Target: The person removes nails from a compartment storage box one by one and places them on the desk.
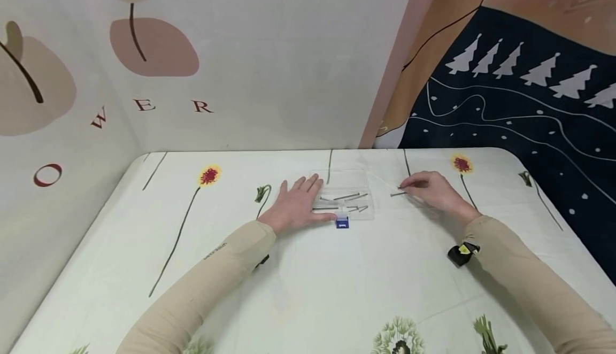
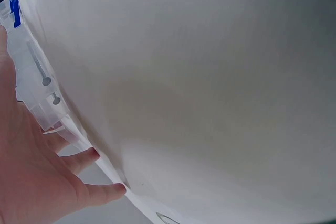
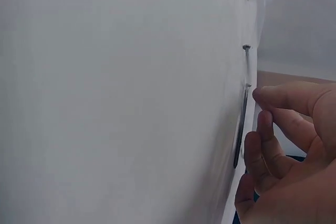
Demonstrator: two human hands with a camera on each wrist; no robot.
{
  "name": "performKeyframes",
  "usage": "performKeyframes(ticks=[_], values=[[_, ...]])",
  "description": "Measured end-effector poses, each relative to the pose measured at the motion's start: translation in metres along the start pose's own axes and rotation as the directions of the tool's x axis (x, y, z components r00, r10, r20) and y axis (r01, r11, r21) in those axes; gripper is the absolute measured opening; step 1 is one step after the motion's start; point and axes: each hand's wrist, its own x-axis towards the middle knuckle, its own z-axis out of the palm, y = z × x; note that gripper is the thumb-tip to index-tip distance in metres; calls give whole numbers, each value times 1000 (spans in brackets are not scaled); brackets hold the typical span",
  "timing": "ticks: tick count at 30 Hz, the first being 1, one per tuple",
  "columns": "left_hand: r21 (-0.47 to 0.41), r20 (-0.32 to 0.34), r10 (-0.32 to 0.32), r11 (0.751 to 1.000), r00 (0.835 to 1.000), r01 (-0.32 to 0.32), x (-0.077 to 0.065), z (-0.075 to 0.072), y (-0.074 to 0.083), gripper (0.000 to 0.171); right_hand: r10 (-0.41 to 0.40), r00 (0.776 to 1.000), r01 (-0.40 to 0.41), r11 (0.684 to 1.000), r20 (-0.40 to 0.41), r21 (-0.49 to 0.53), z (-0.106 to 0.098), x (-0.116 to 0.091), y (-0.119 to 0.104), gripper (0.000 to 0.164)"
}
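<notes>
A clear plastic box (image 1: 369, 204), its lid lying back, holds several metal nails (image 1: 346, 197) in compartments; a blue latch (image 1: 342, 223) sits at its front. My left hand (image 1: 295, 207) lies spread with straight fingers over the box's left side, its thumb along the front edge. In the left wrist view, two nail heads (image 2: 46, 81) show through the box wall. To the right of the box, my right hand (image 1: 433, 191) is low over loose nails (image 1: 397, 194), thumb and fingers bent with a gap between them. A long nail (image 3: 241, 129) lies on the cloth just beyond these fingertips.
A white flowered cloth (image 1: 308, 290) covers the table. Behind it hangs a pale printed curtain (image 1: 279, 76), with a dark tree-patterned cloth (image 1: 520, 108) at the right. A black wrist device (image 1: 460, 255) is strapped under the right sleeve.
</notes>
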Motion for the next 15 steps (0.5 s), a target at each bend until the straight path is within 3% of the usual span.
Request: performKeyframes(ticks=[6, 15], values=[[10, 1, -5, 1000, 1000, 5, 1, 0, -1, 104, -7, 999, 8, 999, -33, 34, 8, -1, -13, 20], [18, 1, -7, 1000, 1000, 7, 2, 1, 0, 105, -105, 993, 108, 992, -47, 70, 34, 0, -37, 18]])
